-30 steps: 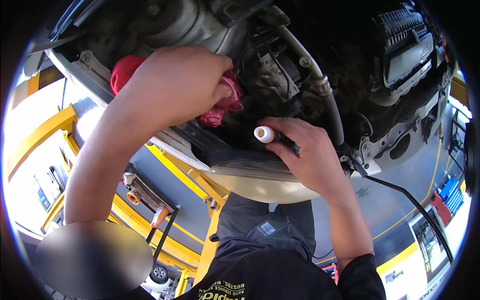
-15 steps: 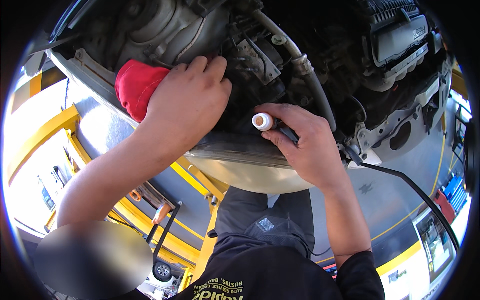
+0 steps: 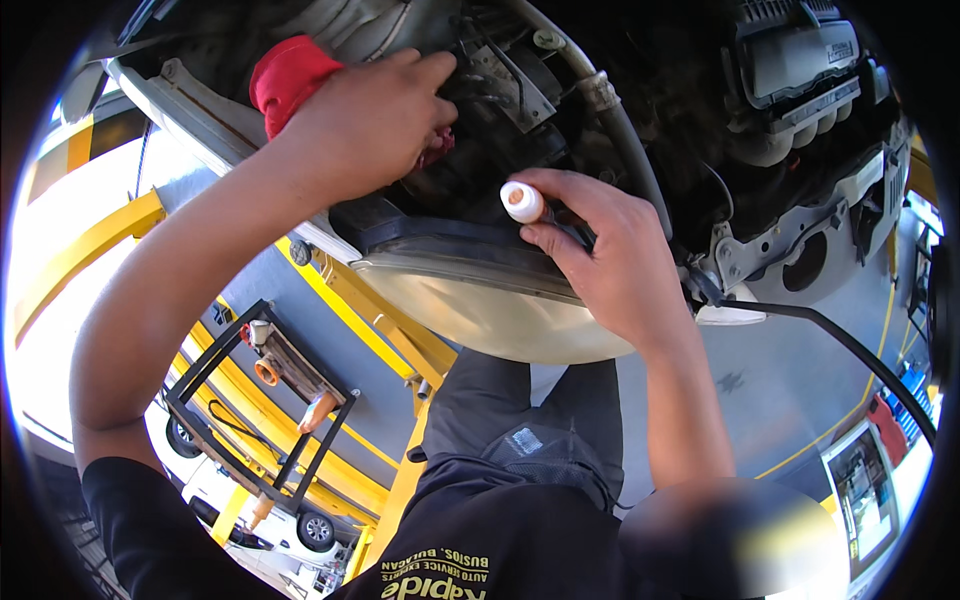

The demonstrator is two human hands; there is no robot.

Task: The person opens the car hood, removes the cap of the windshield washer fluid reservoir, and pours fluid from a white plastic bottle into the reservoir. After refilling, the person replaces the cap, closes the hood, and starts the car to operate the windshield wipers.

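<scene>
Hands over an open engine bay (image 3: 690, 130). The left hand (image 3: 375, 120) has its fingers closed on a bunched red cloth (image 3: 290, 82); the right hand (image 3: 620, 240) grips a white-tipped dark tube (image 3: 522, 202) near the headlight (image 3: 470, 308).

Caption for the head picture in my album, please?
Left hand holds red cloth, right hand a white-tipped cylinder, over a car's engine bay.
</scene>
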